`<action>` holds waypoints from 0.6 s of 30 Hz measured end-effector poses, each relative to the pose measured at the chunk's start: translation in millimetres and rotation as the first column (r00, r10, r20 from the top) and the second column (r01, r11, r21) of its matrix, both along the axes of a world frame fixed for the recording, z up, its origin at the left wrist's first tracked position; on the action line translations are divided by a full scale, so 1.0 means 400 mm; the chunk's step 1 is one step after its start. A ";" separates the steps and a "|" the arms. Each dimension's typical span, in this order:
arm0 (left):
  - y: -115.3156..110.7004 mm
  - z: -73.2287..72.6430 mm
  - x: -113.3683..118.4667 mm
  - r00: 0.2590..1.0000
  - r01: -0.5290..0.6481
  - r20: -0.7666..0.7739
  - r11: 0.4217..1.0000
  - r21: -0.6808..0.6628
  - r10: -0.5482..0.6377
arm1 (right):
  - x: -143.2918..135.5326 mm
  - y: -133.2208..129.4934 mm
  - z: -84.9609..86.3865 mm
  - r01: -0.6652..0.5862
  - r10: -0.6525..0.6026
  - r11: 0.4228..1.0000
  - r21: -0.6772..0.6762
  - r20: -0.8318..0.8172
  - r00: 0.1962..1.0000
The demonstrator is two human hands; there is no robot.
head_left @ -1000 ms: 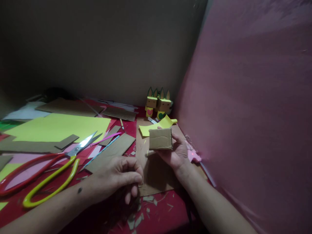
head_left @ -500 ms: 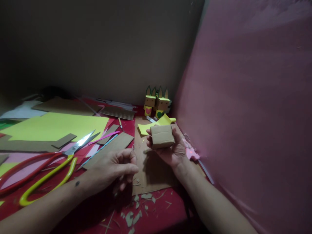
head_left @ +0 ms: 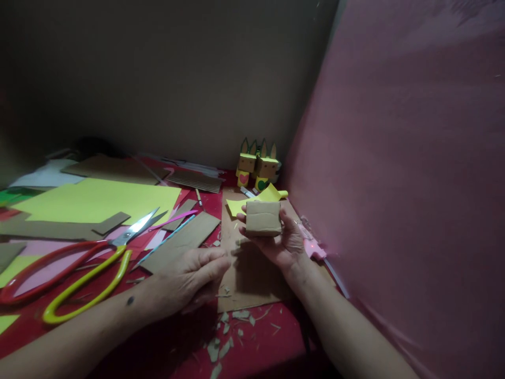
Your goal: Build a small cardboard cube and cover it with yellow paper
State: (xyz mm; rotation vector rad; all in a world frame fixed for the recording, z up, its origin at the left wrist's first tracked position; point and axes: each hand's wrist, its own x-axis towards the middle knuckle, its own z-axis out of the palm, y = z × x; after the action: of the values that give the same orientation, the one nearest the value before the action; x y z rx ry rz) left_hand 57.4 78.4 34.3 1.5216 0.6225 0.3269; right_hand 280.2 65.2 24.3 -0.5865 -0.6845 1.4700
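Observation:
A small cardboard box (head_left: pixel 263 218) rests in my right hand (head_left: pixel 286 245), with the fingers and thumb wrapped around its sides. My left hand (head_left: pixel 199 276) hovers lower and to the left, apart from the box. Its fingers are curled and pressed together, and whatever may lie between them is hidden. Beneath both hands is a flat cardboard sheet (head_left: pixel 252 295) on the red table cover. Behind the box lies a curled piece of yellow paper (head_left: pixel 270 193). Scissors (head_left: pixel 130 237) with one red and one yellow handle lie open beside my left forearm.
Two cardboard figures (head_left: pixel 257 166) with pointed ears stand at the back. A pink glue gun (head_left: pixel 313 245) lies by the pink wall at right. Yellow paper (head_left: pixel 106 197) and cardboard pieces cover the left side. Cardboard scraps (head_left: pixel 215 347) litter the front.
My left hand has closed further, its fingers drawing together. The box has tilted slightly in my right hand, facing me more squarely. The whole view has shifted a little.

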 end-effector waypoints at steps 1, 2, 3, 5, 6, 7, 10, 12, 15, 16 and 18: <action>0.003 -0.002 -0.002 1.000 -0.008 0.003 0.999 0.031 0.008 | -0.002 -0.002 0.002 0.005 -0.005 1.000 0.000 0.015 1.000; 0.007 -0.004 -0.004 1.000 -0.014 0.006 0.997 0.070 0.013 | -0.004 -0.004 0.005 0.013 -0.013 1.000 -0.003 0.030 0.999; 0.011 -0.006 -0.008 1.000 -0.024 0.008 0.993 0.114 0.023 | -0.006 -0.007 0.008 0.026 -0.026 1.000 -0.005 0.043 0.999; 0.022 -0.007 -0.017 0.998 -0.057 0.020 0.980 0.193 0.054 | -0.011 -0.012 0.012 0.060 -0.059 0.998 -0.002 0.068 0.996; 0.027 -0.007 -0.021 0.997 -0.070 0.029 0.975 0.209 0.065 | -0.013 -0.014 0.014 0.072 -0.072 0.997 0.004 0.080 0.994; 0.032 -0.006 -0.024 0.997 -0.072 0.031 0.976 0.203 0.067 | -0.015 -0.016 0.015 0.081 -0.082 0.997 0.012 0.089 0.993; 0.040 -0.002 -0.024 0.998 -0.065 0.007 0.991 0.120 0.065 | -0.020 -0.021 0.019 0.067 -0.071 0.997 0.038 0.112 0.991; 0.041 0.001 -0.020 0.992 -0.113 -0.050 0.989 0.096 0.118 | -0.023 -0.022 0.021 0.040 -0.045 0.998 0.051 0.116 0.992; 0.042 0.005 -0.016 0.964 -0.244 -0.085 0.965 0.094 0.252 | -0.027 -0.023 0.022 0.005 -0.013 0.998 0.067 0.114 0.993; 0.042 0.007 -0.016 0.957 -0.271 -0.078 0.958 0.097 0.279 | -0.027 -0.024 0.021 -0.002 -0.006 0.997 0.073 0.116 0.993; 0.045 0.008 -0.018 0.959 -0.269 -0.061 0.957 0.104 0.277 | -0.029 -0.025 0.019 -0.012 0.002 0.997 0.083 0.120 0.993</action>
State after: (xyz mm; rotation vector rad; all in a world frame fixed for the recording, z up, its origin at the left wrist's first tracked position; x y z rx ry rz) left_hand 50.4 96.4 37.5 1.5452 0.8913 0.5184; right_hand 268.7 55.3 32.0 -0.6120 -0.8384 1.4136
